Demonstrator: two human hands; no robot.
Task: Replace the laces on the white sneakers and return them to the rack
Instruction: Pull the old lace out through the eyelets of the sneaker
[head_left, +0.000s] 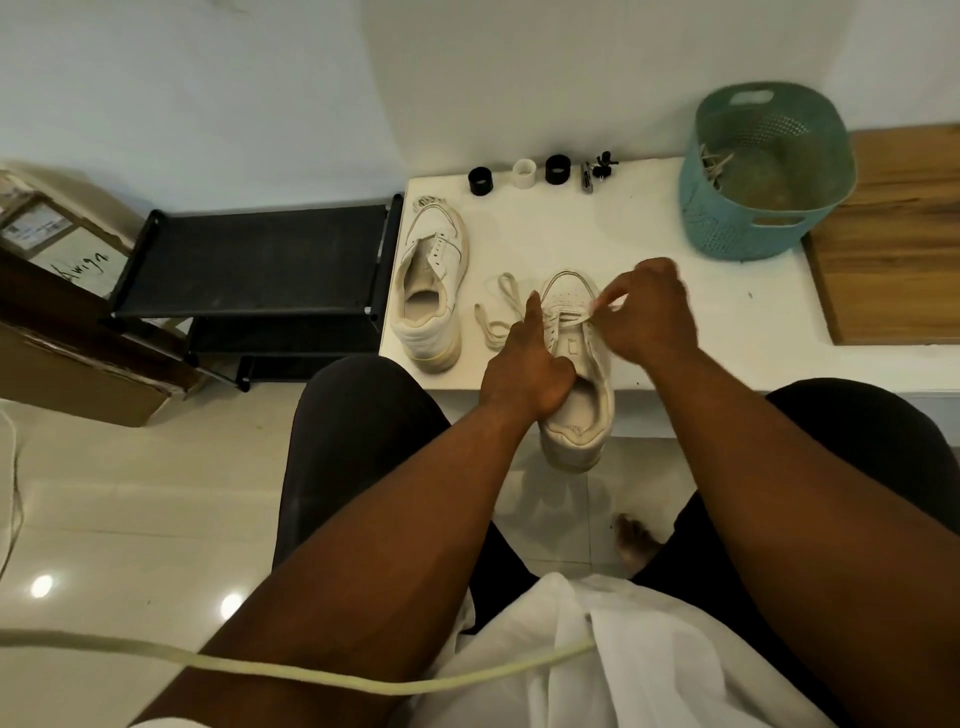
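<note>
The left hand (524, 371) holds the near sneaker (574, 364); the right hand (647, 312) pinches its lace (501, 312). Lacing looks barely started. The left sneaker (428, 291) is unlaced, the rack (249, 260) waiting.

My left hand (524, 364) covers the near sneaker's (576, 400) left side, and my right hand (647, 312) hides where the lace (501, 312) end sits. The small dark tool (592, 174) by the rings is too tiny to identify. The wooden board (893, 244) runs off frame.

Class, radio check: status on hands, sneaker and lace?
Left hand holds near sneaker. Right hand pinches lace at lower eyelets. Second sneaker unlaced. Nothing obstructing.
</note>
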